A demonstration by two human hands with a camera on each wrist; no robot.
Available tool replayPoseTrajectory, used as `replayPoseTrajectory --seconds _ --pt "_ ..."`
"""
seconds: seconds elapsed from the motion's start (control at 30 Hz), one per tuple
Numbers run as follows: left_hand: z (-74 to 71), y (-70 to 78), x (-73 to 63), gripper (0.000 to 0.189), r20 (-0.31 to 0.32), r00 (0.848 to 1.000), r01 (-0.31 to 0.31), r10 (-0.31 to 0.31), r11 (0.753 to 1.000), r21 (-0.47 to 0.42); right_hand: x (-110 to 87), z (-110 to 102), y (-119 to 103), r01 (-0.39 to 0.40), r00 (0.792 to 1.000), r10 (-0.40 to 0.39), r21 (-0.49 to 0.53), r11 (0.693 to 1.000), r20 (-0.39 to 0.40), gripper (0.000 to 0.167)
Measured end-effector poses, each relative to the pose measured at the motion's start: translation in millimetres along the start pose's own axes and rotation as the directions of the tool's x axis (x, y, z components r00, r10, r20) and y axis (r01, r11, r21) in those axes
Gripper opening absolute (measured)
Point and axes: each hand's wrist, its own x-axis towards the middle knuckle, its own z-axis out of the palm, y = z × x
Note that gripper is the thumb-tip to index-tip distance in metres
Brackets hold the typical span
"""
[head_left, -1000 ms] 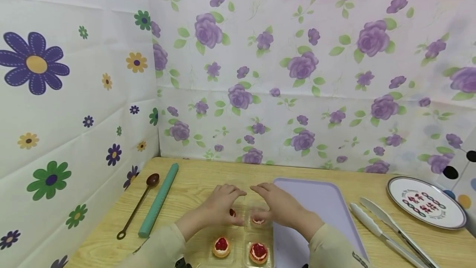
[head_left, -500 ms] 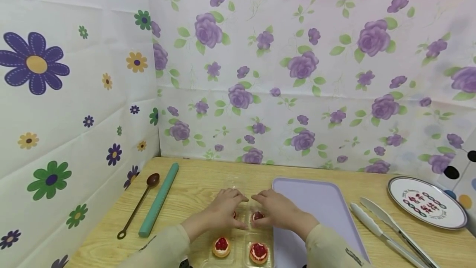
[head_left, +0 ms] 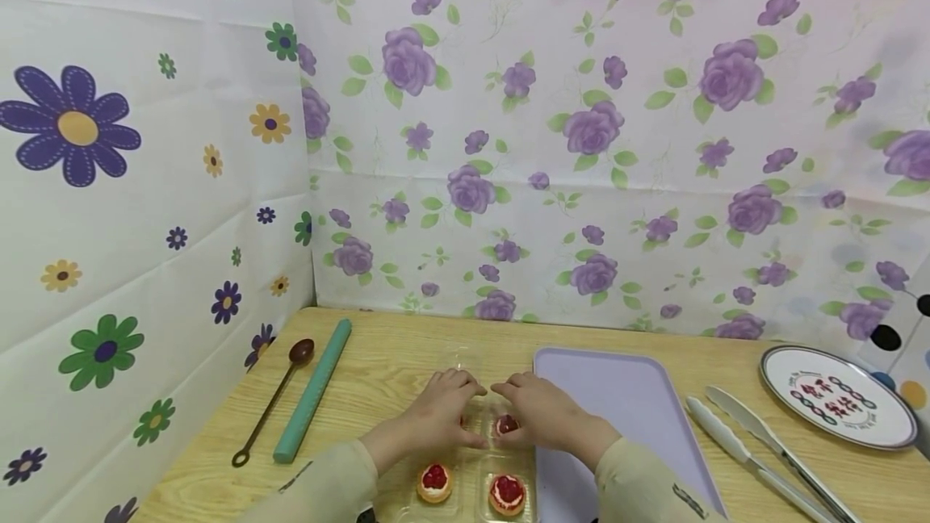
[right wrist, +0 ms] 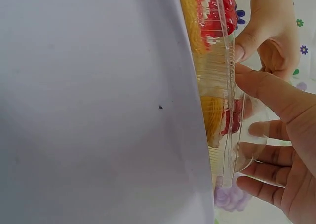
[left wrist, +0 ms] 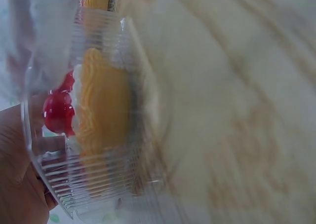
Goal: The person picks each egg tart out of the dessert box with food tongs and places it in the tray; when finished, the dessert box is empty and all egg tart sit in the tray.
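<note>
Beside the lavender tray [head_left: 610,378], red-topped tarts [head_left: 434,483] inside clear containers [left wrist: 64,184].

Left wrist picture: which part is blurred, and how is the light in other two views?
Left wrist: the wood-grain tabletop is smeared, the tart clearer; right wrist: bright glints on the red fruit topping, lavender tray softly shaded; head: light looks even, without strong glare.
</note>
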Motion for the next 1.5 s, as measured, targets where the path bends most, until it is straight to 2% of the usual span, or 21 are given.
replayPoseTrajectory --seconds 0.37,0.67,0.97,1.13,1.5 --pt "1.1 -1.0 0.9 0.069 -0.001 1.0 -0.008 0.008 1.0 -0.003 -1.7 1 3 0.027 0.999 -0.026 0.034 0.999 -0.044 0.073" --pt "2.0 -1.2 0.7 0.067 0.003 1.0 -0.019 0.019 0.999 -0.039 -4.6 -5 4 0.037 0.998 -0.032 0.113 0.993 -0.045 0.068" --pt "3.2 -2.2 1.3 0.067 -0.01 0.999 -0.032 0.032 0.999 -0.028 -12.3 -12 7 -0.015 0.998 0.028 0.208 0.978 -0.058 0.074" --pt "2.6 -2.4 0.6 0.066 -0.009 1.0 -0.024 0.024 0.999 -0.021 -17.3 -13 10 -0.035 0.997 0.051 0.223 0.974 -0.064 0.077" --pt "-4.7 -2.0 -0.3 0.068 0.013 1.0 -0.019 0.02 0.999 -0.032 -29.2 -26 13 -0.027 0.981 0.071 0.233 0.972 -0.183 0.067"
